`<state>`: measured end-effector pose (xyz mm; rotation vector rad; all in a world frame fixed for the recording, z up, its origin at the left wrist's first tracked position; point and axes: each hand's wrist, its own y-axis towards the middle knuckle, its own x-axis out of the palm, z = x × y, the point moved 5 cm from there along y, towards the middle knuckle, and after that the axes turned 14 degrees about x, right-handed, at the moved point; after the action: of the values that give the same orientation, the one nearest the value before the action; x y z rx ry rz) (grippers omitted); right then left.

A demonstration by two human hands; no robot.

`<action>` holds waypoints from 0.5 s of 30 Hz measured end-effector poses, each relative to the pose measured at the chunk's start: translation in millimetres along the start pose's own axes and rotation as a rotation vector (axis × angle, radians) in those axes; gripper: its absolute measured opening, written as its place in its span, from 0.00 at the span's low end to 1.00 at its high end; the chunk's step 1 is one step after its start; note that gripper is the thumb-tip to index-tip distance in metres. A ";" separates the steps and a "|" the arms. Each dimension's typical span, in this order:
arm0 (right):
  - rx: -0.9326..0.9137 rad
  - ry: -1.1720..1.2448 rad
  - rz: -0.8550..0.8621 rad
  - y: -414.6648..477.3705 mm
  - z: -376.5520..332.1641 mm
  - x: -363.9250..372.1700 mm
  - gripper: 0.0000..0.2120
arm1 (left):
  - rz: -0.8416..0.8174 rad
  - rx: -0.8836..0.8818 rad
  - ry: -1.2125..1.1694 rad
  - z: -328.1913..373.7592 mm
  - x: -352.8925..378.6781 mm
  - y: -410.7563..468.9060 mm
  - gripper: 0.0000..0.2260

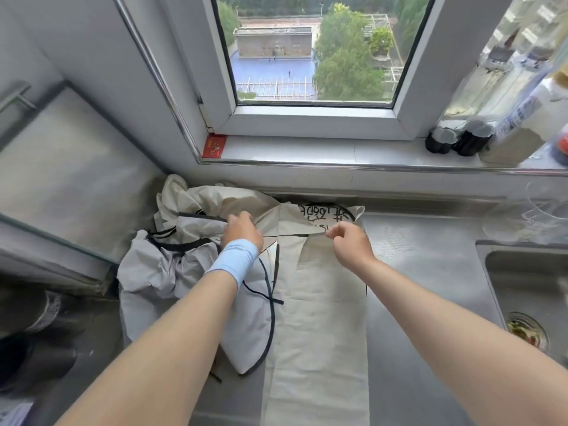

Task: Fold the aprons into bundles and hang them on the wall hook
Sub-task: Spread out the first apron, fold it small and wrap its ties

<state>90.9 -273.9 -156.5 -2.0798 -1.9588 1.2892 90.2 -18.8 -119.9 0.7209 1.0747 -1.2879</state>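
I see a cream apron (319, 318) in the middle of the frame, plain except for black printed characters near its top edge. To its left is a pale grey apron (153, 272), edged with black trim and trailing thin black ties. A light blue wristband (235, 262) stands out at centre left. The desk (430, 287) beneath them is dull steel grey. On the white windowsill (307, 150), a red packet (214, 146) carries pale marks. At upper right, two bottles (441, 139) look black at the base.

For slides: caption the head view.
Left hand and right hand pinch a beige printed cloth apron flat on the steel counter.
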 end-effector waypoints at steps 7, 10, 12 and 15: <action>-0.175 -0.754 -0.046 -17.4 58.3 20.1 0.25 | -0.354 0.555 0.024 58.5 75.9 -51.6 0.14; -0.163 -0.919 -0.147 -24.4 87.7 23.4 0.39 | -0.620 0.571 0.268 60.8 110.6 -79.1 0.25; -0.173 -0.925 -0.117 -25.8 99.2 11.8 0.37 | -0.719 0.544 0.304 59.9 120.5 -88.9 0.26; -0.190 -0.798 -0.061 -26.0 104.1 -10.5 0.22 | -0.711 0.595 0.306 77.6 119.5 -94.2 0.19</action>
<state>13.4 -330.0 -206.2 -1.6751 -2.4591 2.2436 8.9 -152.6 -187.8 1.0489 1.2588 -2.2158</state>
